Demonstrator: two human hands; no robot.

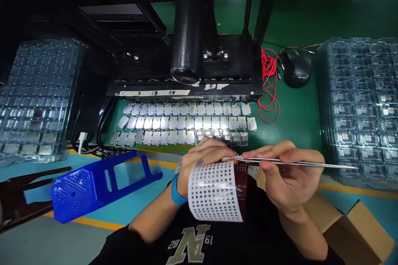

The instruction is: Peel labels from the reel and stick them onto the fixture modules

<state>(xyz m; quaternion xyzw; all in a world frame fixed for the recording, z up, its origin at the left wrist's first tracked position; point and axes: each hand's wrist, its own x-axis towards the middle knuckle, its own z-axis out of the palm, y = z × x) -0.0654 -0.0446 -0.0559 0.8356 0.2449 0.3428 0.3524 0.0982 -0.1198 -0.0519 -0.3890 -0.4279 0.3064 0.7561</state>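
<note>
While the left hand point(200, 165), with a blue wristband point(175, 190) at its wrist, curls around a curved white sheet printed with rows of black dots point(214, 192), the right hand point(280, 174) pinches long, slender steel tweezers point(289, 162) between thumb and fingers, the two hands close together above the person's dark T-shirt point(189, 244). In the head view, the tweezers' long axis runs almost level across the picture: their tips point left, toward the left hand, and end just above the sheet's upper edge, while their tail reaches out right toward a stack of clear plastic trays point(357, 107). The left hand, firmly closed, is the nearer to the sheet and has hold of it; a dark red strip point(241, 186) runs down its right side, though whether it is attached cannot be told. Just beyond the fingers, rows of small silver rectangular modules point(186, 122) lie on a green work mat point(295, 120), below a black machine with a thick cylindrical post point(186, 25). A coil of thin red wire point(269, 83) and a black computer mouse point(297, 68) sit to the right, a blue plastic frame point(93, 186) lies lower left, and an open cardboard box point(351, 232) sits lower right.
</note>
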